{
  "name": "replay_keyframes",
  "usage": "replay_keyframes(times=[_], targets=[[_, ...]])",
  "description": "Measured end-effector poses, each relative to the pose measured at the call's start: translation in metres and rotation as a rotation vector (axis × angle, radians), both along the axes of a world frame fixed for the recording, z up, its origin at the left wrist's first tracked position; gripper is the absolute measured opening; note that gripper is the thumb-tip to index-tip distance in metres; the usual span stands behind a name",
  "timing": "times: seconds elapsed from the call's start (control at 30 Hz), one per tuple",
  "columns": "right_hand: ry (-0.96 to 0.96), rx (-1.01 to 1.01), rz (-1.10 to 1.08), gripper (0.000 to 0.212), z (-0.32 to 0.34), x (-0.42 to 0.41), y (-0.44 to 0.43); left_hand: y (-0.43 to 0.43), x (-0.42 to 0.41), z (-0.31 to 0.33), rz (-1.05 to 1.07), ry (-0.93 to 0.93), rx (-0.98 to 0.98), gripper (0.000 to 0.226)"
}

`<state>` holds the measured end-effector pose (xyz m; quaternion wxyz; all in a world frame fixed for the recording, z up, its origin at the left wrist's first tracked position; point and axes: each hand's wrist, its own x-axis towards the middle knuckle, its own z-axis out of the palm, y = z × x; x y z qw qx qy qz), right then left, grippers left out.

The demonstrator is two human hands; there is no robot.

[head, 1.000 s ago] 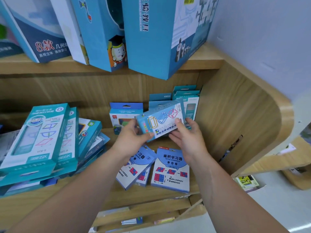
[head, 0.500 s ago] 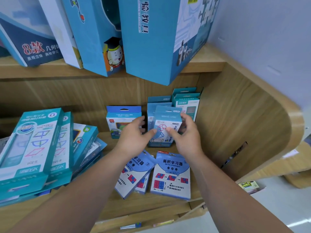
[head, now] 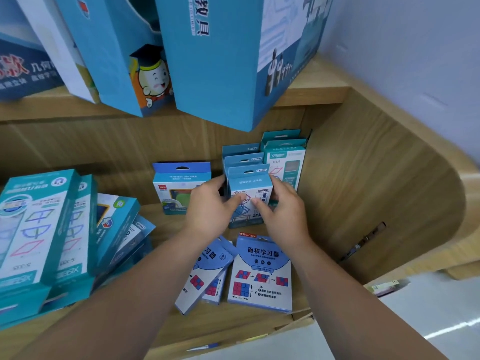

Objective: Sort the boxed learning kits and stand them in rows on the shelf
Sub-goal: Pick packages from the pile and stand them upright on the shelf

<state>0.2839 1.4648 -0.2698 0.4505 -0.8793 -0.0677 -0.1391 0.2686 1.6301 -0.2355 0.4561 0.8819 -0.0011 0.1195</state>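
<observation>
Standing upright between left grip (head: pixel 207 211) and right grip (head: pixel 283 216); kit box (head: pixel 249 181)

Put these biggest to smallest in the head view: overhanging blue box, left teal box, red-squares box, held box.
1. Overhanging blue box
2. Left teal box
3. Red-squares box and held box: too alike; one sits nearer the camera.

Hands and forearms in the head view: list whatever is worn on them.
Nothing is worn. The left hand and right hand are bare: no gloves, rings, watch or bracelet show. The left forearm and right forearm are bare too, with no sleeve in view.
</observation>
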Motion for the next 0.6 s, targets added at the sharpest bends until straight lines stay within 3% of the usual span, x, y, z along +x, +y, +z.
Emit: replay_keyframes(times=[0.13,0.33,0.6], targets=[[0.003,-0.042,-0.013,0.060,0.001,-0.003,0.001,0.002,-0.001,-0.003,-0.028,-0.005,0.056,0.046],[0.115,0.137,-0.044,0.059,0.004,-0.010,-0.003,0.001,-0.001,-0.005,-0.011,-0.022,0.120,0.047],[0.191,0.072,-0.049,0.077,0.002,-0.030,-0.015,0.008,-0.005,-0.009,-0.026,0.002,0.173,0.050]])
